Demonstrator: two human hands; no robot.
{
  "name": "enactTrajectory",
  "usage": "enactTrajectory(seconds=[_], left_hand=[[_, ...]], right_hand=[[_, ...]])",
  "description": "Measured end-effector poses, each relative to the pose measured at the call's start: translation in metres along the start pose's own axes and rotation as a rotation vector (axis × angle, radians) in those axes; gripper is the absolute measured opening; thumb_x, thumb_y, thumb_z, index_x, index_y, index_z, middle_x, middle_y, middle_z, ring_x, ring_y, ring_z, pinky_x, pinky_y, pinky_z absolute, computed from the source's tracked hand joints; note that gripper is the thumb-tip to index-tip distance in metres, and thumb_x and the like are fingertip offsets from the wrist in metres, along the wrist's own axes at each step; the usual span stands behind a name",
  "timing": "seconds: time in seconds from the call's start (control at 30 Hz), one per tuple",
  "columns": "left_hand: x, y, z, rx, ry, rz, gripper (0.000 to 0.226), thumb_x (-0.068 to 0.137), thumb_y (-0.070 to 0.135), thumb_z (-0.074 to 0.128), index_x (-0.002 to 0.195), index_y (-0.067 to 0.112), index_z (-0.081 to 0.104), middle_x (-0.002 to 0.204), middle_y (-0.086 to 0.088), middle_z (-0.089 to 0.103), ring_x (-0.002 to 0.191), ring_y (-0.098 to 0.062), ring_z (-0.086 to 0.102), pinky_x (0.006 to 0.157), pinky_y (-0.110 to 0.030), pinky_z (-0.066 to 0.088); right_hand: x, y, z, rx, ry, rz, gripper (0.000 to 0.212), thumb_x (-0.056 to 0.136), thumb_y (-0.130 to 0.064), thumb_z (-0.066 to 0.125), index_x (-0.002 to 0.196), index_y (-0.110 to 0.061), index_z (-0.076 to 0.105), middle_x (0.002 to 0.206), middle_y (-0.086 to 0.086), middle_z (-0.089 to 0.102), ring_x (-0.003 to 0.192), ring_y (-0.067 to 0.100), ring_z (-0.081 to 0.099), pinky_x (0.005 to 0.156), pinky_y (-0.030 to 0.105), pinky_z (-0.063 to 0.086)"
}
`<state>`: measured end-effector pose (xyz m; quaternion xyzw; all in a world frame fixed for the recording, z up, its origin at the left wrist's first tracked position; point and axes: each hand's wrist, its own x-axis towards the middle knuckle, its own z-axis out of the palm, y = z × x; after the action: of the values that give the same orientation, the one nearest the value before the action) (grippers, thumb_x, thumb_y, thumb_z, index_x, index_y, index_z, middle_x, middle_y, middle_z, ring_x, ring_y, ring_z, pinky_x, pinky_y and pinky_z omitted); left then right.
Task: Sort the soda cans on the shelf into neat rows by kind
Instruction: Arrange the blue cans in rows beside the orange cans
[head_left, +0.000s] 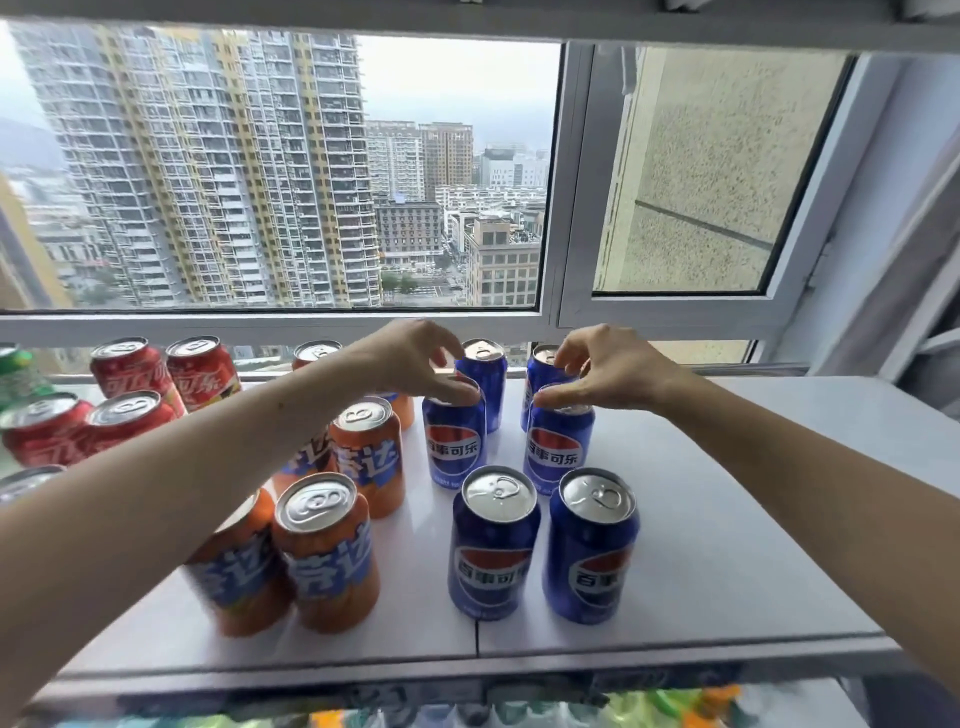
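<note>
Blue cans (493, 540), orange cans (324, 551) and red cans (135, 371) largely grouped; rows uneven. Left hand (415, 364) and right hand (597, 371) fingers pinched middle blue cans' rims, squaring up.

place: high-rise flat | evidence: window (280, 171) over tower blocks; white shelf (727, 519) of soda cans (493, 540)

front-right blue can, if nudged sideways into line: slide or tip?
The front-right blue can would probably slide: it stands upright on a smooth white shelf. Its tab looks unopened, so it is likely full and bottom-steady. A push near the rim could still tip it; if tipped, the round body would roll.
</note>
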<state>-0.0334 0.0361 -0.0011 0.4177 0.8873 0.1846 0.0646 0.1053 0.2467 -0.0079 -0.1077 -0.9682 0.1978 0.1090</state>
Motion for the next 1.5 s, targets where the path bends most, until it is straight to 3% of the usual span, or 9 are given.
enactTrajectory(seconds=[0.2,0.33,0.57,0.77,0.83,0.93,0.97,1.13,1.5], left_hand=[[-0.016,0.009,0.005,0.0,-0.075,-0.002,0.065,0.062,0.04,0.085,0.122,0.026,0.065,0.124,-0.003,0.065,0.107,-0.019,0.061,0.077,-0.03,0.047],[-0.017,0.014,0.006,-0.018,-0.062,-0.013,0.067,0.059,0.031,0.089,0.121,0.024,0.066,0.121,-0.005,0.066,0.099,-0.019,0.064,0.065,-0.022,0.051],[-0.017,0.033,0.013,-0.061,-0.093,0.005,0.064,0.059,0.025,0.09,0.119,0.022,0.067,0.109,-0.003,0.065,0.08,-0.015,0.065,0.045,-0.012,0.048],[-0.018,0.038,0.016,-0.067,-0.086,0.001,0.064,0.058,0.031,0.089,0.118,0.026,0.067,0.104,0.0,0.063,0.075,-0.011,0.065,0.041,-0.008,0.044],[-0.02,0.035,0.019,-0.076,-0.064,0.0,0.072,0.059,0.035,0.089,0.125,0.026,0.062,0.11,0.0,0.065,0.084,-0.014,0.066,0.049,-0.012,0.048],[-0.026,0.028,0.03,-0.229,-0.014,-0.044,0.092,0.054,0.035,0.091,0.135,0.018,0.052,0.123,-0.002,0.062,0.105,-0.021,0.062,0.09,-0.035,0.053],[-0.029,0.026,0.036,-0.298,0.01,-0.068,0.093,0.051,0.034,0.092,0.134,0.015,0.053,0.122,-0.003,0.063,0.107,-0.021,0.062,0.096,-0.038,0.051],[-0.034,0.024,0.053,-0.426,0.082,-0.098,0.063,0.046,0.029,0.094,0.102,0.013,0.07,0.093,-0.002,0.073,0.089,-0.019,0.07,0.083,-0.038,0.058],[-0.032,0.025,0.048,-0.391,0.016,-0.143,0.075,0.05,0.027,0.093,0.117,0.013,0.062,0.103,-0.001,0.069,0.095,-0.016,0.065,0.081,-0.028,0.055]], right_hand=[[-0.013,-0.003,0.004,0.138,-0.146,0.072,0.068,0.061,-0.05,0.086,0.117,-0.018,0.068,0.107,0.001,0.067,0.084,0.014,0.066,0.057,0.026,0.055],[-0.017,-0.003,0.008,0.087,-0.138,0.079,0.076,0.057,-0.034,0.092,0.125,-0.015,0.064,0.11,0.003,0.064,0.077,0.011,0.064,0.05,0.021,0.053],[-0.023,0.001,0.0,0.091,-0.159,0.101,0.073,0.058,-0.03,0.093,0.123,-0.013,0.065,0.114,0.005,0.065,0.076,0.015,0.066,0.049,0.02,0.051],[-0.029,0.0,0.003,0.092,-0.116,0.096,0.076,0.058,-0.033,0.092,0.125,-0.015,0.064,0.119,0.007,0.066,0.089,0.019,0.066,0.063,0.03,0.06],[-0.033,0.002,0.006,0.082,-0.078,0.101,0.084,0.057,-0.039,0.092,0.13,-0.017,0.059,0.12,0.004,0.065,0.1,0.02,0.063,0.077,0.031,0.055],[-0.044,0.01,0.02,0.239,0.016,0.145,0.089,0.055,-0.042,0.091,0.131,-0.017,0.053,0.111,-0.003,0.062,0.102,0.019,0.061,0.084,0.029,0.049],[-0.05,0.012,0.029,0.333,0.047,0.162,0.084,0.054,-0.04,0.092,0.126,-0.018,0.055,0.108,-0.006,0.064,0.1,0.017,0.063,0.082,0.028,0.05],[-0.06,0.019,0.063,0.699,0.164,0.185,0.065,0.057,-0.021,0.093,0.113,-0.017,0.06,0.104,-0.001,0.072,0.097,0.017,0.069,0.088,0.036,0.056],[-0.056,0.027,0.065,0.758,0.125,0.133,0.065,0.058,-0.018,0.093,0.115,-0.017,0.061,0.106,0.001,0.073,0.098,0.018,0.07,0.091,0.042,0.056]])
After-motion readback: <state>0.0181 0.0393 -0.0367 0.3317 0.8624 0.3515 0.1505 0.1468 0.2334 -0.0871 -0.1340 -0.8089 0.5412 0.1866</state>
